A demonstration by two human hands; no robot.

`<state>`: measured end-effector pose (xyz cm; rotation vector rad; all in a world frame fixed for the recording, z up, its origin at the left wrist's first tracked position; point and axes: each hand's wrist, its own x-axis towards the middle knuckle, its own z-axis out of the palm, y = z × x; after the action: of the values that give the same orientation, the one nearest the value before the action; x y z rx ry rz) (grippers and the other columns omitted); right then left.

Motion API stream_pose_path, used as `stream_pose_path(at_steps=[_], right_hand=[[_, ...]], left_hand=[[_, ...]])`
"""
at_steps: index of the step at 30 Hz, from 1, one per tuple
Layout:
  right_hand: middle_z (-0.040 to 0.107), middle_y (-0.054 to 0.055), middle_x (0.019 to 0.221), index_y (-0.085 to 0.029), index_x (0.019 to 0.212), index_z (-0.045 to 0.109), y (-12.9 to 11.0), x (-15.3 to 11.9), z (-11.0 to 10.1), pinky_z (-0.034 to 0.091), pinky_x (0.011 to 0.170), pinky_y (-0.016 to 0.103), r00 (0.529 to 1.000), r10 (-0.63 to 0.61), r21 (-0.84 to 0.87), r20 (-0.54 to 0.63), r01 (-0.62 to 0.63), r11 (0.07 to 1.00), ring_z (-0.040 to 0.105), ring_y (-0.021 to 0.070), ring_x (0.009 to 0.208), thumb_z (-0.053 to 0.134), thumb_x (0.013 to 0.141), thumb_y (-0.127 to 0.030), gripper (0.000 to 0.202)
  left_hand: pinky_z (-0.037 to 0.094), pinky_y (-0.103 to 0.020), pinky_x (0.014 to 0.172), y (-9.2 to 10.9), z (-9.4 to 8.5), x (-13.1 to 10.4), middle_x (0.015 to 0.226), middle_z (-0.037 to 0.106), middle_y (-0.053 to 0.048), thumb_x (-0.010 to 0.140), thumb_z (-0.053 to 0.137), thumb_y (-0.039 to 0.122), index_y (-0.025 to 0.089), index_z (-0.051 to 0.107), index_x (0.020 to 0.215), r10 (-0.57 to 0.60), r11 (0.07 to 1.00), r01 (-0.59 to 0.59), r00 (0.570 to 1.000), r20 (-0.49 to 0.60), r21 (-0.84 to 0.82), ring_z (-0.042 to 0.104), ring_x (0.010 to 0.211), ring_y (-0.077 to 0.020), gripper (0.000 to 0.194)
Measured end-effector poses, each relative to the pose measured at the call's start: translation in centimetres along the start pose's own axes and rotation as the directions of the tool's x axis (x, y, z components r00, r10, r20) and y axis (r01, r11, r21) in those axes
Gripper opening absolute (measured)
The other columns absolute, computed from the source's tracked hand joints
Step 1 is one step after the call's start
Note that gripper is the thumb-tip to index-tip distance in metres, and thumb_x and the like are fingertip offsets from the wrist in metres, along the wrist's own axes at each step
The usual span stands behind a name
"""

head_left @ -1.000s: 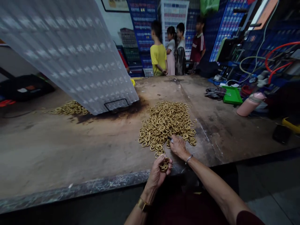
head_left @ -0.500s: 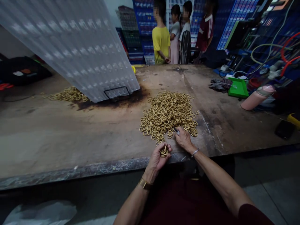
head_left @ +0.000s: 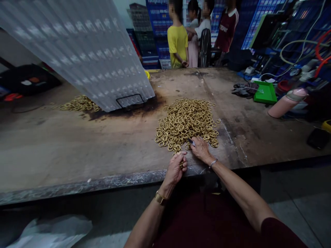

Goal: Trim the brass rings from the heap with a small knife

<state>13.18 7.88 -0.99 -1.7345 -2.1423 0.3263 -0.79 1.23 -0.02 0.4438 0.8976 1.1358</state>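
A heap of brass-coloured metal rings (head_left: 184, 119) is spread on the wooden table (head_left: 124, 148) in front of me. My left hand (head_left: 177, 167) is curled round several of these rings, some showing between its fingers, just above the table's front edge. At the near side of the heap, my right hand (head_left: 200, 148) grips what looks like a marker pen (head_left: 191, 142), with a dark end and a pale barrel. Its fingertips are close to the rings, and I cannot make out whether they touch any.
A leaning stack of translucent ribbed sheets (head_left: 103, 58) stands at the left, with more rings (head_left: 77, 104) behind it. On the right are a green tray (head_left: 265, 92), a pink bottle (head_left: 287, 103) and a black object (head_left: 318, 137). Several people (head_left: 178, 43) stand beyond the table.
My left hand has closed further over its rings and turned, so fewer show. My right hand has shifted slightly left, still with the pen.
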Motion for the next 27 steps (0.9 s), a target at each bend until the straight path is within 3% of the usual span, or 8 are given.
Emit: stream_pose_path(at_steps=[4,9,12,15,20,27], right_hand=[[0.064,0.006,0.091,-0.018,0.095,0.06,0.6,-1.9,-0.7,0.036,0.07,0.025,0.986,-0.162,0.123,-0.031,0.165,0.979,0.055,0.0175,0.084,0.048,0.082,-0.016,0.017],[0.063,0.006,0.087,-0.018,0.091,0.061,0.1,-3.7,-1.4,0.037,0.067,0.024,0.972,-0.233,0.209,-0.022,0.232,0.95,0.055,0.0162,0.078,0.05,0.081,-0.019,0.014],[0.061,0.002,0.075,-0.018,0.086,0.06,-0.3,-4.0,-1.2,0.038,0.063,0.022,0.994,-0.107,0.38,-0.035,0.112,0.918,0.053,0.0132,0.067,0.049,0.082,-0.025,0.014],[0.055,-0.002,0.062,-0.017,0.082,0.058,-0.6,-4.0,-0.9,0.038,0.056,0.02,0.996,0.055,0.605,0.075,-0.09,0.791,0.048,0.0105,0.057,0.048,0.082,-0.035,0.02],[0.054,-0.004,0.056,-0.018,0.071,0.053,-0.6,-3.9,-0.8,0.036,0.05,0.02,0.961,0.099,0.767,0.257,-0.265,0.584,0.044,0.0086,0.05,0.049,0.077,-0.043,0.026],[0.047,-0.006,0.052,-0.018,0.065,0.052,-0.6,-3.7,-1.1,0.033,0.05,0.02,0.97,0.131,0.743,0.205,-0.242,0.624,0.039,0.0081,0.051,0.051,0.071,-0.037,0.02]], left_hand=[[0.026,-0.013,0.036,-0.4,0.3,0.4,0.058,0.048,0.007,0.065,0.07,0.05,0.018,0.054,0.094,0.133,0.971,-0.111,0.987,-0.092,0.212,0.041,0.041,-0.0037,0.046],[0.027,-0.014,0.036,-1.0,0.6,0.7,0.055,0.046,0.007,0.07,0.064,0.055,0.017,0.055,0.084,0.166,0.919,-0.138,0.985,-0.043,0.37,0.041,0.039,-0.0035,0.042],[0.03,-0.013,0.037,-1.1,0.6,0.5,0.058,0.048,0.006,0.07,0.064,0.054,0.016,0.055,0.078,0.183,0.901,-0.158,0.983,-0.023,0.404,0.043,0.042,-0.0038,0.039],[0.032,-0.014,0.039,-1.0,0.7,0.2,0.061,0.051,0.004,0.071,0.063,0.053,0.016,0.056,0.078,0.183,0.89,-0.153,0.983,-0.028,0.43,0.045,0.045,-0.0045,0.038],[0.032,-0.015,0.04,-0.9,0.8,-0.3,0.062,0.053,0.003,0.069,0.065,0.053,0.016,0.057,0.077,0.142,0.896,-0.134,0.99,0.013,0.423,0.045,0.046,-0.0048,0.039],[0.027,-0.015,0.038,-1.0,0.7,-0.1,0.06,0.051,0.005,0.065,0.07,0.05,0.016,0.053,0.075,-0.013,0.971,-0.004,0.998,0.069,0.24,0.041,0.044,-0.0038,0.039]])
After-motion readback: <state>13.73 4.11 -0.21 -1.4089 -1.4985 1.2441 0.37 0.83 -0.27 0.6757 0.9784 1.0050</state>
